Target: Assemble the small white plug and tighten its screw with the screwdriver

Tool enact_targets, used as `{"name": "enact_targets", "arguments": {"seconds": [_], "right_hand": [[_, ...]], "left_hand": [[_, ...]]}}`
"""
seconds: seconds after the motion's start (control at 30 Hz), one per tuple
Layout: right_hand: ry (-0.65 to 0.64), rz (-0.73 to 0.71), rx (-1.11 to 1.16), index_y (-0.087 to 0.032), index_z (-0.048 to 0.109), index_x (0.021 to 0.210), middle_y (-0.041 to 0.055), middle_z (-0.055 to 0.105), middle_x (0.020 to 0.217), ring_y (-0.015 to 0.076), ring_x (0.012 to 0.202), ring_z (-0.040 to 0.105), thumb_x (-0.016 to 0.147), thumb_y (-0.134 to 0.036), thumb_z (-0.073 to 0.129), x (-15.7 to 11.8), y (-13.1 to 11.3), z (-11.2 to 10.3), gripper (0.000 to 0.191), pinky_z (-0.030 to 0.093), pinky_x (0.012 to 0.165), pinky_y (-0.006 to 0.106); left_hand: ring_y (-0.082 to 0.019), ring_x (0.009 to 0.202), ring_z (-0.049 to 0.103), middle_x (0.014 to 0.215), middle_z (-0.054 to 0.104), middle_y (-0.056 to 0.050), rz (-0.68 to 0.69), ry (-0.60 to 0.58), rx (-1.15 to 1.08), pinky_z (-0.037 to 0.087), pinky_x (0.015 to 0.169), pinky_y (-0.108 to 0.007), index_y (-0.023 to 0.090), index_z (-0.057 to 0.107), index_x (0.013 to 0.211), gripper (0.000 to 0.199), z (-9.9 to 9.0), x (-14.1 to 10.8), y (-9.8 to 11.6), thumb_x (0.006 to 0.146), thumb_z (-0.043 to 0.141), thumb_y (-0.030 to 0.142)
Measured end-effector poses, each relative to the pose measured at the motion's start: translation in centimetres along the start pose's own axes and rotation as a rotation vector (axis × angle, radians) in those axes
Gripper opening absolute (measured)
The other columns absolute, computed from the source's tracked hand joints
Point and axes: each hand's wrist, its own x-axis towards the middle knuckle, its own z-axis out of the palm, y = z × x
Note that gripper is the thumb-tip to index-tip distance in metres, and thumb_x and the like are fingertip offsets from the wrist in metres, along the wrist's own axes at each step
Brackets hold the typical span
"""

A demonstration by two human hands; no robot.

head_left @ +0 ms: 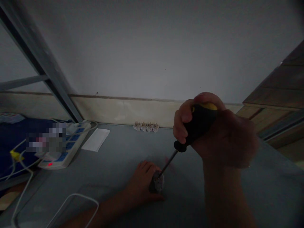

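Observation:
My right hand (220, 136) is wrapped round the black and yellow handle of a screwdriver (200, 122). The shaft slants down to the left, and its tip meets a small dark grey object (157, 183) on the grey table. My left hand (142, 182) holds that object from the left, with fingers behind it and the thumb in front. What exactly the object is cannot be made out in the dim light. Several small pale pieces with upright pins (146, 127) stand in a row at the table's back edge, by the wall.
A white power strip (59, 162) with blue sockets, a red light and plugs lies at the left. Beside it is a white paper (96, 140). White cables (78, 194) loop over the table's left part. Wooden boards (280, 91) stand at the right.

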Motion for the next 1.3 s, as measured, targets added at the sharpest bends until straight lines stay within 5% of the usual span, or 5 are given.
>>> {"name": "enact_targets", "arguments": {"seconds": [0.17, 0.37, 0.77, 0.97, 1.3], "right_hand": [[0.009, -0.002, -0.112, -0.027, 0.064, 0.109, 0.0024, 0.064, 0.118, 0.0239, 0.115, 0.067, 0.092, -0.033, 0.065, -0.2, 0.2, -0.6, 0.018, 0.063, 0.091, 0.043], [0.062, -0.085, -0.092, -0.032, 0.055, 0.104, -0.0055, 0.06, 0.079, 0.0051, 0.048, 0.049, 0.087, -0.023, 0.07, -0.6, 0.5, 0.5, 0.024, 0.041, 0.041, 0.016], [0.218, -0.112, -0.287, -0.027, 0.065, 0.104, 0.004, 0.068, 0.115, 0.0262, 0.118, 0.067, 0.09, -0.028, 0.067, -1.7, -0.3, 1.5, 0.015, 0.064, 0.089, 0.045], [0.253, -0.196, -0.251, -0.031, 0.053, 0.098, -0.0056, 0.061, 0.082, 0.0078, 0.052, 0.052, 0.085, -0.017, 0.071, -1.5, 0.9, 2.5, 0.027, 0.042, 0.039, 0.017], [0.303, -0.121, -0.249, -0.022, 0.069, 0.102, 0.003, 0.063, 0.092, 0.0161, 0.084, 0.067, 0.089, -0.038, 0.065, -1.3, 0.3, 1.8, 0.021, 0.063, 0.064, 0.028]], "left_hand": [[-0.034, 0.115, 0.056, 0.124, 0.064, -0.008, 0.012, 0.012, -0.005, 0.045, 0.102, -0.05, 0.024, 0.06, 0.12, 0.078, 0.1, 0.0, -0.1, 0.054, 0.096, 0.045], [-0.034, 0.112, 0.058, 0.121, 0.065, -0.01, 0.064, 0.015, -0.049, 0.044, 0.099, -0.05, 0.021, 0.062, 0.119, 0.077, -0.6, 0.0, 0.0, 0.055, 0.095, 0.048], [-0.025, 0.104, 0.063, 0.111, 0.068, -0.006, 0.148, 0.046, -0.133, 0.048, 0.094, -0.037, 0.019, 0.065, 0.109, 0.054, -1.7, 0.3, -0.7, 0.066, 0.092, 0.036], [-0.025, 0.101, 0.064, 0.106, 0.069, -0.005, 0.163, 0.048, -0.106, 0.049, 0.092, -0.037, 0.02, 0.065, 0.107, 0.05, -1.8, 0.4, -0.7, 0.067, 0.091, 0.036], [-0.024, 0.101, 0.064, 0.109, 0.069, -0.005, 0.18, 0.057, -0.118, 0.048, 0.093, -0.037, 0.021, 0.065, 0.108, 0.053, -1.5, 0.5, -0.9, 0.065, 0.092, 0.036]]}}
